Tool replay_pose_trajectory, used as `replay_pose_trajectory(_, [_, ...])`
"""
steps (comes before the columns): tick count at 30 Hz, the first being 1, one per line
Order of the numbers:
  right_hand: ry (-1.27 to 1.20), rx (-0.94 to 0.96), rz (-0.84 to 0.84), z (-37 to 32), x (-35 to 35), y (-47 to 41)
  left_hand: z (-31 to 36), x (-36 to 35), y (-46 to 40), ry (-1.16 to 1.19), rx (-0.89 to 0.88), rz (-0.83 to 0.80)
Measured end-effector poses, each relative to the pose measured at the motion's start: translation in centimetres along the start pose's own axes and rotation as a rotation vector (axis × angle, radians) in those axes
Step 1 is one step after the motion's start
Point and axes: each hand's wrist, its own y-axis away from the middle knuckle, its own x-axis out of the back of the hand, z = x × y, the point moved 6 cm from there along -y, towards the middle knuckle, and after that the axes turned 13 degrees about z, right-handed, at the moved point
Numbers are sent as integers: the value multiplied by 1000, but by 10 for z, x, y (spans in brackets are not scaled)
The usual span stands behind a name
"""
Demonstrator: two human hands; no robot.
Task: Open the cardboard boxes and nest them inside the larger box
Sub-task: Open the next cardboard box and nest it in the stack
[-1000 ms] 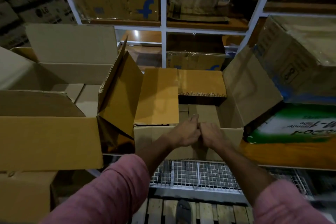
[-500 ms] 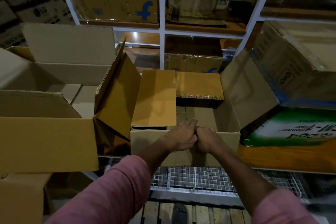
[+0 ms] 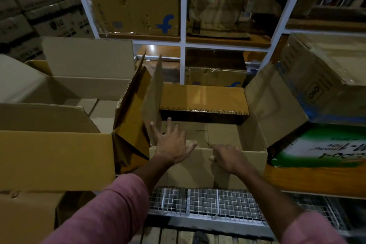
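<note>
- Where both hands were pressed together as fists at the near wall of the cardboard box (image 3: 235, 166) half a second ago, they are now apart: the left hand (image 3: 172, 144) has opened and the right hand (image 3: 227, 157) has slid along the rim.
- Since then the left flap (image 3: 153, 101), which lay flat over the opening, has swung up and stands nearly on edge (its brown inner face turned toward the box interior).
- Left hand: fingers spread wide and gripping nothing, fingertips (image 3: 169, 120) reaching toward the base of the raised flap; whether they touch it I cannot tell. The thumb lies over the near rim.
- Right hand: fingers curled over the top edge of the near wall, thumb on the outer face, so it grips that wall.
- Cardboard box: sits on the shelf directly ahead of the hands, right flap (image 3: 275, 105) splayed outward, far flap (image 3: 204, 98) folded down over the opening, floor visible inside.
- Larger box (image 3: 53, 156): stands open just to the left, touching the crumpled side of the smaller one.
- Writing: a blue "f" logo on the shelf carton (image 3: 138, 12) above, "LG" on a stacked carton (image 3: 59, 24) at far left, and upside-down print on the green-and-white carton (image 3: 324, 148) at right, too blurred to read fully.
</note>
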Motion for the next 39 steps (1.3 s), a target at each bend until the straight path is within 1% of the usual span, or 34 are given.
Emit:
replay_pose_trajectory(3, [70,34,-11,-4,0,2,-15,-13,9,14,52,-88])
replay_pose_trajectory(6, [66,36,-28,-4,-1,2,-19,-17,15,24,52,-133])
replay_pose_trajectory(9, [14,12,-33,0,-1,2,-21,-17,17,25,48,-126])
replay_pose_trajectory(12, [-74,-42,-4,0,2,-1,-20,-17,18,23,31,-131])
replay_pose_trajectory(17, [-112,-98,13,-4,4,-12,-15,-16,13,25,-9,-115])
replay_pose_trajectory(21, [-140,-91,3,-2,3,-36,-1,-12,-2,62,-51,-97])
replay_pose_trajectory(24, [-135,-79,-1,2,-4,-66,9,-15,-27,110,-51,-87])
replay_pose_trajectory(27, [-116,-73,-60,11,-22,-102,15,-25,-54,125,-46,-148])
replay_pose_trajectory(30, [-98,-111,-145,23,-41,-134,17,-42,-83,150,-24,-195])
replay_pose_trajectory(31, [-115,-128,-126,25,-41,-142,18,-47,-91,172,-8,-202])
replay_pose_trajectory(32, [-142,-135,-56,26,-37,-150,18,-52,-99,198,12,-205])
replay_pose_trajectory(34, [-175,-60,194,25,-14,-170,19,-57,-119,249,51,-170])
replay_pose_trajectory(35, [-170,-8,291,24,0,-181,18,-57,-131,268,60,-132])
replay_pose_trajectory(37, [-154,51,387,27,22,-211,16,-52,-159,286,70,-47])
replay_pose_trajectory(39, [-134,68,432,32,37,-240,10,-47,-191,269,101,16])
